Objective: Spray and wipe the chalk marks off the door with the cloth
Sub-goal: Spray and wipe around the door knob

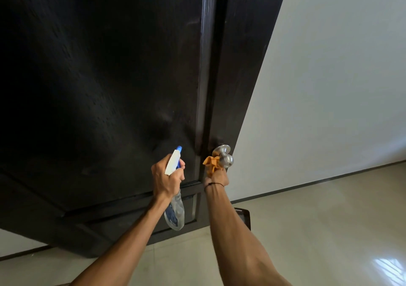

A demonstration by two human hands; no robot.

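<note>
Currently both arms raised toward dark door, seen at a steep tilt from the head camera. Left hand wrapped tight around neck of spray bottle; forefinger curled over the blue trigger, remaining fingers closed around the neck. White spray head with blue nozzle tip pointing up at door panel, close to the surface; cannot tell if touching. Clear bottle body with blue label hanging below the fist, in front of the lower door rail.

Right hand closed on orange cloth, bunched, sticking out above the fist. Cloth just beside, possibly touching, steel knob on door's right stile. Thin black band on right wrist.

Faint pale smudges on panel above the nozzle, near the vertical moulding; too dim to say whether chalk. Small droplets or specks scattered over the middle of the panel. White wall right of door, glossy tiled floor below. Small dark object on floor behind right forearm, mostly hidden.
</note>
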